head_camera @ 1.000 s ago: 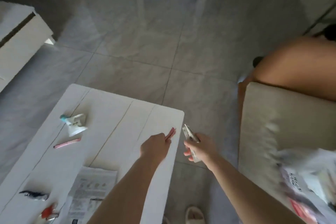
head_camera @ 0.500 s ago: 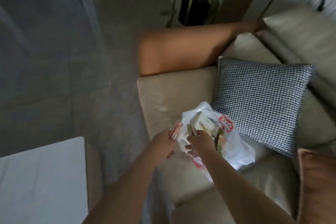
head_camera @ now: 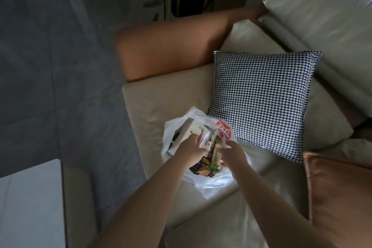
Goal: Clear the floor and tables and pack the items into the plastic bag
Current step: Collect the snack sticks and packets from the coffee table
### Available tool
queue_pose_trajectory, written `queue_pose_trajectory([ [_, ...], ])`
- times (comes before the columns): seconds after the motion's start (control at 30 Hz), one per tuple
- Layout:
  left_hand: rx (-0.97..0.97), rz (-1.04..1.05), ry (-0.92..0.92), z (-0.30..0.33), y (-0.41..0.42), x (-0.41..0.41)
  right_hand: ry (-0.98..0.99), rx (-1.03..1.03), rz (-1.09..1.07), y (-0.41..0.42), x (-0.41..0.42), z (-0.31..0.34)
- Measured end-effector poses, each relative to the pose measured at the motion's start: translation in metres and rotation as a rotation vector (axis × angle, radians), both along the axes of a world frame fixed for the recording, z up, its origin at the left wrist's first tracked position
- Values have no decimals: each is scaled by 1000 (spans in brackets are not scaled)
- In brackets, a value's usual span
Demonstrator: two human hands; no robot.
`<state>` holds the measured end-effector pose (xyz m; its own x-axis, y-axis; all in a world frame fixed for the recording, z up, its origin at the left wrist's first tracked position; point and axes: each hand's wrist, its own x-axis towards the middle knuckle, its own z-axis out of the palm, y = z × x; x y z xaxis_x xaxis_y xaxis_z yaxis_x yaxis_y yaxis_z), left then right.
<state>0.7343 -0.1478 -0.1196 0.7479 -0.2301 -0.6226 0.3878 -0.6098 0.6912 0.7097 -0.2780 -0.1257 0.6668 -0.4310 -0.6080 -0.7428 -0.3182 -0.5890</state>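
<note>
**Operator:** Bag (head_camera: pixel 216 184) first: the plastic bag sits on the beige sofa seat (head_camera: pixel 161 102), mouth up, just beside the near corner of the houndstooth cushion (head_camera: pixel 261 102). A second ago both my hands were over the white table (head_camera: pixel 30 203), each carrying a small item. Now both are at the mouth of the bag, on the side away from the cushion.

**Observer:** So the table items made it over?

**Operator:** I judge this is the drop-off. One more pair comes off the table, though I can't see from here what remains on it or on the floor.

**Observer:** Hand poses?

**Operator:** My left hand (head_camera: pixel 190 145) reaches in from the edge of the bag farthest from the cushion, knuckles up, fingers curled round a pale pinkish item (head_camera: pixel 202 141), next to a white box (head_camera: pixel 186 134) standing in the bag. My right hand (head_camera: pixel 231 150) is on the cushion side of the opening, fingers bent down into the bag; whether that grip pinches anything or has let go, I cannot tell, as the fingertips are hidden.

**Observer:** Is the bag full?

**Operator:** Colourful packets (head_camera: pixel 209 164) show between my wrists, so it looks well filled.
</note>
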Motion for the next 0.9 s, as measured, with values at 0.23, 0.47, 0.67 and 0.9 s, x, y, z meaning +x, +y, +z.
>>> queue_pose_trajectory([
  [0.23,90,-21,17,-10,9,-11,45,-207,357,4,-1,-5],
  [0.47,153,74,42,-12,82,-42,-11,-236,866,73,0,0],
  [0.67,309,323,89,-24,183,-104,-11,-251,1277,178,-20,-19],
  [0.9,476,435,170,-30,270,-212,-40,-319,1632,283,-97,-41],
])
